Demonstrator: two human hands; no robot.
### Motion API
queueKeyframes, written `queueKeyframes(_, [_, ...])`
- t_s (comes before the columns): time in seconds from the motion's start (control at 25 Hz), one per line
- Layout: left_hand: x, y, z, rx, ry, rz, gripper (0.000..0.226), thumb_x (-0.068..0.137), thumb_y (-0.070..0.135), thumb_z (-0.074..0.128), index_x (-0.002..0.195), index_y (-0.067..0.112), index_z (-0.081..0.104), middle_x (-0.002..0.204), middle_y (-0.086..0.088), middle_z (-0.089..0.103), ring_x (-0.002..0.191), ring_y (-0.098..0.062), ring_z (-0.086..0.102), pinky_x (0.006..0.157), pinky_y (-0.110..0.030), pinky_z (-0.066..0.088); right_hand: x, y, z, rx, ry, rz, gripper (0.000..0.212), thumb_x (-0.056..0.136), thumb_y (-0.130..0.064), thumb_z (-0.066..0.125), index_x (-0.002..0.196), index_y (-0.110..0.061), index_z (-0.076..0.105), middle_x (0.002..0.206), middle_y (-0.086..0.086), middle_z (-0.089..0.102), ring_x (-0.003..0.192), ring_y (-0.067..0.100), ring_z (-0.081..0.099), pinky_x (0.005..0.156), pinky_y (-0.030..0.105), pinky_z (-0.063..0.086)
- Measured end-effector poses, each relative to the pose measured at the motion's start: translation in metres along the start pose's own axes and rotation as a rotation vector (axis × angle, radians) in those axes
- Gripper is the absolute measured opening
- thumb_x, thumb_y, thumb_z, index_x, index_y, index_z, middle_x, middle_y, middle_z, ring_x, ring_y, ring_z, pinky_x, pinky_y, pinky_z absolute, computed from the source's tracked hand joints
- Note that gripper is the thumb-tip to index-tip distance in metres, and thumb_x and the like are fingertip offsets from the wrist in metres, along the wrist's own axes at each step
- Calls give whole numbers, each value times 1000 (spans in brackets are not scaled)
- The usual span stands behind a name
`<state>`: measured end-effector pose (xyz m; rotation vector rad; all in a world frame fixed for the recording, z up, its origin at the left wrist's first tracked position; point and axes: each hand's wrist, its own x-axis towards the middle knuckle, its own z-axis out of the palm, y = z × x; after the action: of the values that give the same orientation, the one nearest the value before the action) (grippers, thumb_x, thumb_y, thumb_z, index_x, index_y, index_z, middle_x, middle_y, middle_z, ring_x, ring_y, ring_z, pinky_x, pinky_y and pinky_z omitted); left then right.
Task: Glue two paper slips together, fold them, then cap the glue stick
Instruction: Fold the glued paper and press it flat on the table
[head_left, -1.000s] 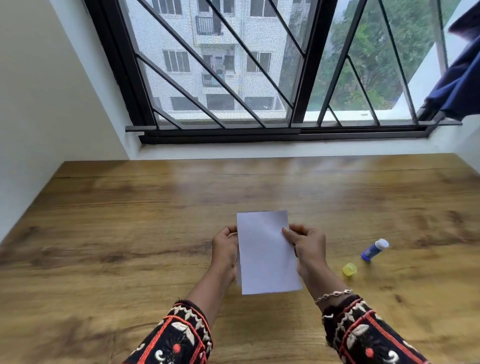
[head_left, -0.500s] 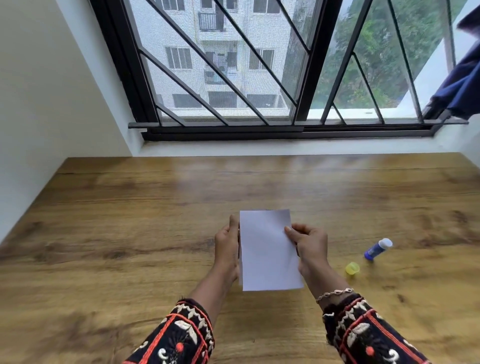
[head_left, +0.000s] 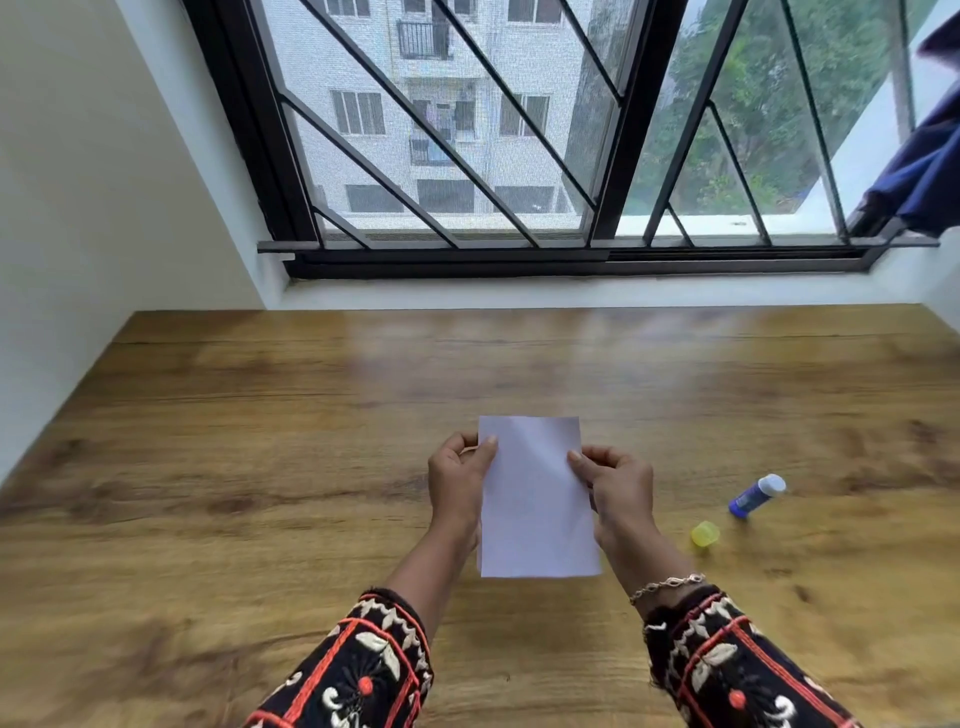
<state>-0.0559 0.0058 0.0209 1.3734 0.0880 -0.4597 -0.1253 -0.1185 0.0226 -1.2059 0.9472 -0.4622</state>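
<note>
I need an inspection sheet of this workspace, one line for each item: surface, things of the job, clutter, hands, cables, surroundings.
Surface: wooden table, glossy, with window glare near the far edge.
Job's things: white paper held above the table; blue glue stick lying on its side, uncapped; yellow cap on the table beside it, apart from the stick.
Clutter: nothing seen.
Hands: left hand pinches the paper's left edge; right hand pinches its right edge.
Cables: nothing seen.
Surroundings: barred window beyond the table, white wall on the left, dark blue cloth hanging at the upper right.
</note>
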Motion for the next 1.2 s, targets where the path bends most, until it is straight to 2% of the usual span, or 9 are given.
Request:
queueKeyframes(0.2, [-2, 1, 0, 8, 15, 9, 11, 87, 9, 61, 76, 9, 61, 76, -9, 66, 71, -26, 62, 73, -45, 53, -1, 0, -1, -24, -10, 9, 4, 78, 1, 65, 81, 0, 62, 69, 9, 59, 43, 3, 52, 35, 11, 36])
queueKeyframes(0.28, [-3, 1, 1, 15, 23, 8, 12, 87, 9, 60, 75, 9, 60, 75, -9, 66, 71, -26, 61, 73, -46, 53, -1, 1, -1, -32, -10, 14, 6, 78, 1, 65, 83, 1, 62, 72, 12, 59, 51, 10, 54, 35, 12, 36])
queueKeyframes(0.52, [0, 0, 0, 3, 18, -9, 15, 87, 7, 60, 73, 10, 59, 78, -14, 66, 77, -31, 62, 79, -56, 52, -5, -4, -2, -32, -82, 49, 14, 79, 0, 63, 71, -10, 56, 72, 9, 62, 65, 21, 57, 54, 27, 43])
queueKeyframes(0.64, [1, 0, -1, 8, 18, -17, 13, 87, 7, 60, 74, 9, 60, 80, -16, 66, 79, -33, 63, 80, -59, 51, -7, -8, -3, -31, -140, 37, 10, 81, -3, 61, 74, -10, 60, 76, 8, 64, 70, 20, 60, 59, 27, 46])
queueKeyframes(0.72, [1, -1, -1, 9, 16, -25, 11, 87, 7, 61, 76, 7, 61, 84, -20, 66, 80, -33, 62, 81, -61, 50, -10, -10, -3, -22, -170, 10, 12, 86, -8, 57, 78, -10, 64, 74, 5, 65, 63, 13, 60, 55, 22, 47])
queueKeyframes(0.84, [2, -1, -1, -3, 22, -36, 9, 87, 7, 60, 79, 4, 62, 87, -22, 65, 81, -33, 60, 83, -61, 48, -11, -11, -1, -31, -176, 3, 21, 90, -11, 51, 76, -10, 67, 71, 5, 64, 62, 15, 56, 56, 25, 44])
queueKeyframes(1.0, [1, 0, -1, -3, 30, -45, 8, 88, 7, 59, 81, 5, 62, 83, -17, 67, 81, -32, 62, 82, -56, 51, -10, -10, -3, -38, -184, -4, 18, 88, -5, 53, 76, -10, 66, 72, 3, 66, 62, 13, 60, 50, 18, 48])
queueKeyframes(1.2, [-1, -1, 0, 7, 34, -38, 12, 88, 8, 59, 77, 7, 63, 76, -11, 66, 76, -28, 62, 80, -51, 53, -6, -6, -5, -44, -187, -17, 22, 81, 3, 59, 66, -10, 67, 56, -5, 69, 56, 10, 63, 49, 18, 51])
